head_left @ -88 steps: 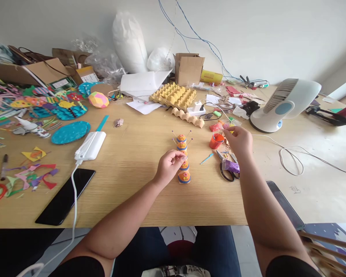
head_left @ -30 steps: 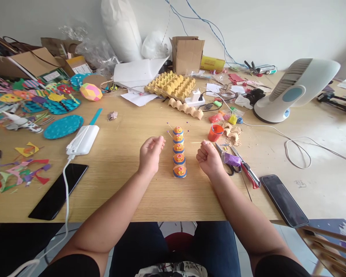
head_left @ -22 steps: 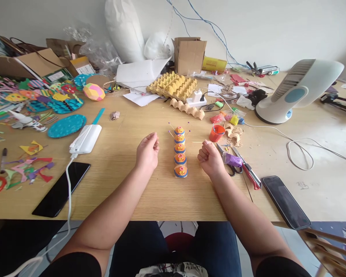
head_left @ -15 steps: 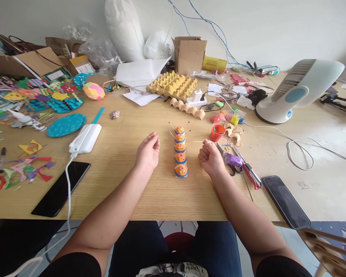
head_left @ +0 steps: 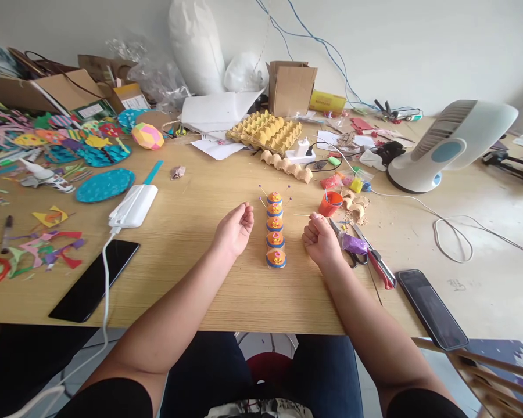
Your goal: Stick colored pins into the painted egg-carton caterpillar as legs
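Observation:
A row of several orange egg-carton cups (head_left: 275, 224) with blue rims and small faces stands on the table between my hands. At its far end, thin sticks with purple tips rise to both sides. My right hand (head_left: 321, 239) is closed, pinching a toothpick (head_left: 303, 215) that points left toward the row without touching it. To the left of the row, my left hand (head_left: 235, 229) hovers with curled fingers close together; whether something small is in them is hidden. Beside my right hand lies a purple clay packet (head_left: 354, 244).
An orange cup (head_left: 330, 203), scissors (head_left: 358, 260) and a red utility knife (head_left: 381, 267) sit right of my right hand. Phones (head_left: 95, 281) lie on both sides, with a white power bank (head_left: 133, 206) at left. Egg trays (head_left: 265, 133) and a fan (head_left: 444, 148) stand farther back.
My left hand has moved right, closer to the row of cups, and its fingers have curled more. My right hand still holds the toothpick in nearly the same place. The view has shifted slightly.

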`<state>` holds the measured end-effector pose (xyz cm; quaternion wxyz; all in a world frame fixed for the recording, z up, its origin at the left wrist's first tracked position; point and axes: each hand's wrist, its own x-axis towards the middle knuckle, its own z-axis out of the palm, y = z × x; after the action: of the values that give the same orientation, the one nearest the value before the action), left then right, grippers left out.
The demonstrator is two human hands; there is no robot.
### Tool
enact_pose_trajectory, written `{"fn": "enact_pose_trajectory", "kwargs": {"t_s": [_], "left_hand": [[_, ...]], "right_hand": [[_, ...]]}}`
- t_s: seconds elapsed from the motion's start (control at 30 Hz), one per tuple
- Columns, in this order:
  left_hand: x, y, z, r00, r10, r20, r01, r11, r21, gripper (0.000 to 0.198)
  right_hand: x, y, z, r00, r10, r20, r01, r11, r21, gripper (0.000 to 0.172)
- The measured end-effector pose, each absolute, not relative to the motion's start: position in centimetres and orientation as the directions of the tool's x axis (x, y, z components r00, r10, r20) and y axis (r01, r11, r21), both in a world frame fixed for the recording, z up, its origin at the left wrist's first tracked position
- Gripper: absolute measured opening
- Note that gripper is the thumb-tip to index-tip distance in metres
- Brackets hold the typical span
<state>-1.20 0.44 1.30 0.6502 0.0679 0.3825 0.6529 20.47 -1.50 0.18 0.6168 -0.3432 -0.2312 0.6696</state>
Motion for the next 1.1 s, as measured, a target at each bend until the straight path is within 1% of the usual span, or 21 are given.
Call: {"fn": "enact_pose_trajectory", "kwargs": {"t_s": [0.1,0.23,0.37,0.47,0.57,0.67,0.77,0.97,1.1], "left_hand": [[-1.1,0.3,1.2,-0.141,0.917,-0.372,-0.778,0.129,0.614,0.006],[-1.1,0.1,0.8,-0.119,0.947,-0.297,-0.738,0.116,0.664,0.016],[-0.8,-0.2,0.8,-0.105,0.97,-0.22,-0.658,0.098,0.747,0.028],[-0.5,-0.9,0.9,-0.077,0.988,-0.137,-0.554,0.071,0.829,0.033],[0.0,-1.7,1.1,-0.016,1.0,-0.018,-0.385,0.011,0.923,0.033],[0.3,-2.3,1.2,0.066,0.995,0.07,-0.222,-0.053,0.974,0.033],[0.5,-2.6,1.1,0.116,0.99,0.081,-0.17,-0.06,0.984,0.033],[0.6,-2.6,0.7,0.162,0.986,0.027,-0.204,0.006,0.979,0.034],[0.6,-2.6,0.7,0.167,0.986,0.027,-0.202,0.007,0.979,0.034]], "right_hand": [[20.5,-1.4,0.1,-0.003,0.986,-0.168,-0.65,-0.13,-0.749,0.043],[20.3,-1.5,0.1,0.006,0.989,-0.147,-0.603,-0.114,-0.79,0.038],[19.9,-1.8,0.4,0.014,0.997,-0.07,-0.522,-0.053,-0.851,0.038],[19.5,-2.1,0.6,0.016,0.999,-0.029,-0.487,-0.018,-0.873,0.038],[19.3,-2.3,0.6,0.012,1.0,-0.012,-0.484,-0.005,-0.875,0.037],[19.3,-2.4,0.5,-0.002,1.0,0.004,-0.476,0.002,-0.879,0.035],[19.1,-2.5,0.5,-0.001,1.0,0.01,-0.463,0.008,-0.886,0.035],[19.0,-2.6,0.5,0.012,1.0,0.013,-0.455,0.017,-0.89,0.034],[19.0,-2.7,0.1,0.015,0.999,0.038,-0.418,0.041,-0.908,0.031]]}}
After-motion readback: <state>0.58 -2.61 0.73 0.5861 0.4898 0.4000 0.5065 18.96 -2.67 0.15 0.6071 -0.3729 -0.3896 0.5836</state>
